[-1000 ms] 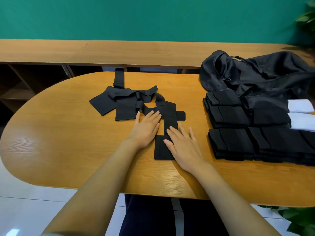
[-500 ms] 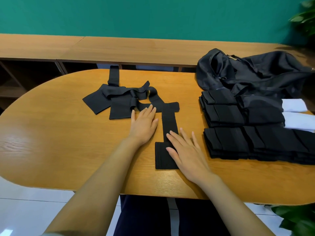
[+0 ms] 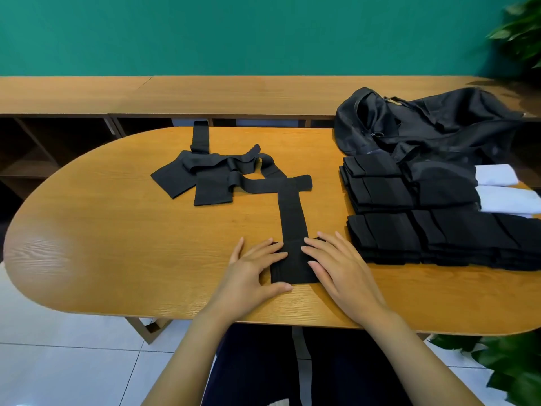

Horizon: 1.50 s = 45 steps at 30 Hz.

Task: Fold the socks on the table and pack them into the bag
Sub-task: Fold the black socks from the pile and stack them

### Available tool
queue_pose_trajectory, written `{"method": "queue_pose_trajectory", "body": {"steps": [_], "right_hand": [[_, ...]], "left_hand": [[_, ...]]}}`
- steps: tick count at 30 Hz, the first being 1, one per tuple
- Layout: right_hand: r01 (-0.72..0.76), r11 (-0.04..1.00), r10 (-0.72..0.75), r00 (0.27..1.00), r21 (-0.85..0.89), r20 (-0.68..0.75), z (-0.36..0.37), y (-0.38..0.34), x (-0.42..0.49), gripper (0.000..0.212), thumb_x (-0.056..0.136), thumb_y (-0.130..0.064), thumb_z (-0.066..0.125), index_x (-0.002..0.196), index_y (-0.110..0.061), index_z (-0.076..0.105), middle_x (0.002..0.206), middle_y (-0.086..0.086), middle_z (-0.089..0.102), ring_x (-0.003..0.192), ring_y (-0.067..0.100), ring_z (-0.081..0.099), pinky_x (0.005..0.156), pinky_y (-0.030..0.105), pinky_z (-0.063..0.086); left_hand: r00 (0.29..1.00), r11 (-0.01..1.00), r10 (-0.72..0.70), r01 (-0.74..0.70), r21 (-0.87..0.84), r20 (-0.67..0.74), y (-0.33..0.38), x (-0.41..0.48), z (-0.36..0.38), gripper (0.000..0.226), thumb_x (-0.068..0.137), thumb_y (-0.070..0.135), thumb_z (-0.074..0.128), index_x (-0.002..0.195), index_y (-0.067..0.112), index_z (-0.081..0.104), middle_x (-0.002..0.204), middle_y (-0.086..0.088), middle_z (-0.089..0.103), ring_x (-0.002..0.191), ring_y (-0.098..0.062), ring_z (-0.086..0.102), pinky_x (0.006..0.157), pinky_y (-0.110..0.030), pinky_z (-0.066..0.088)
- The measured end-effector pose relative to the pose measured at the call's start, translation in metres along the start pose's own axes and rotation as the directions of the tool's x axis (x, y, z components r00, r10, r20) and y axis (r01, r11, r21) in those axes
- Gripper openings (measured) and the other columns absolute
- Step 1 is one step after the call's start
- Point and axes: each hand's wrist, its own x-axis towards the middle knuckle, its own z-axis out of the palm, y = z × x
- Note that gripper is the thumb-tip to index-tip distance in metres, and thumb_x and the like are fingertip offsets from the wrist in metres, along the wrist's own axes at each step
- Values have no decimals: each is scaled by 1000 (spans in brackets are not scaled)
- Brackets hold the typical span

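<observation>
Item: sock [image 3: 292,218], laid long on the counter [image 3: 117,244], near end toward you. Your left grip [image 3: 251,271] and right grip [image 3: 336,268] have slid back to that end, fingers flat (nothing pinched). First fold likely next; bag [image 3: 424,127] waits far right.

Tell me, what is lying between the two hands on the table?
The head view shows the near end of the long black sock lying flat between the left hand and the right hand, with both hands' fingertips touching it.
</observation>
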Motion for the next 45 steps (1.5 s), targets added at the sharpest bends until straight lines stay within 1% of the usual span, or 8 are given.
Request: {"method": "queue_pose_trajectory", "body": {"steps": [5,10,18,27,32,35,41,45], "right_hand": [[-62,997,63,997,49,-32,-2,-1,-4,45,101,-45,35,127,-21,62,131,-9,60,132,4,40,115,19,18],[-1,999,4,999,49,-53,-2,1,-4,51,93,-56,44,125,-22,63,128,-11,61,128,5,41,113,21,17],[7,1000,-5,982,11,-191,0,2,-5,37,95,-38,44,108,-18,72,102,-4,70,108,6,49,103,27,30],[-52,983,81,983,173,-165,-1,4,-6,49,101,-53,30,110,-23,68,103,-12,67,105,-3,51,103,31,37],[-84,969,122,981,234,-152,-3,2,-6,55,95,-62,35,119,-22,64,107,-18,58,103,-6,48,90,16,37],[-94,968,132,979,232,-155,-3,2,-7,47,95,-56,43,123,-22,61,108,-17,58,101,-4,52,86,15,40],[-116,968,165,962,222,-216,-5,1,-8,42,93,-41,45,126,-19,61,100,-19,57,91,-4,55,79,13,43],[-136,961,192,955,241,-226,-5,1,-9,45,93,-38,45,131,-18,56,98,-17,56,88,-1,57,75,14,47]], "left_hand": [[997,991,63,-57,125,-51,5,-2,3,61,88,69,38,137,35,50,149,19,38,142,9,17,122,-38,-5],[990,999,24,-17,52,-137,3,-4,4,74,87,78,19,128,33,60,142,17,49,138,8,27,122,-39,1],[982,999,22,-29,-34,-189,3,-5,2,72,82,81,33,124,31,64,133,19,56,132,12,34,122,-37,3],[906,985,8,-80,-152,-424,-1,-7,1,37,88,63,50,101,34,69,99,25,66,105,6,56,113,-42,28],[899,975,-43,-57,-215,-435,-3,-7,1,21,87,50,56,94,34,68,91,23,65,97,1,59,113,-42,30],[894,963,-82,-43,-266,-441,-2,-7,-1,17,87,49,56,89,35,66,87,22,65,94,-2,61,113,-42,29],[873,936,-100,-79,-342,-477,2,-8,-5,7,85,47,58,86,43,62,95,21,66,97,2,58,109,-37,31],[898,949,-113,-29,-313,-425,2,-7,-4,21,79,55,60,96,43,62,98,28,63,101,8,54,106,-41,34]]}}
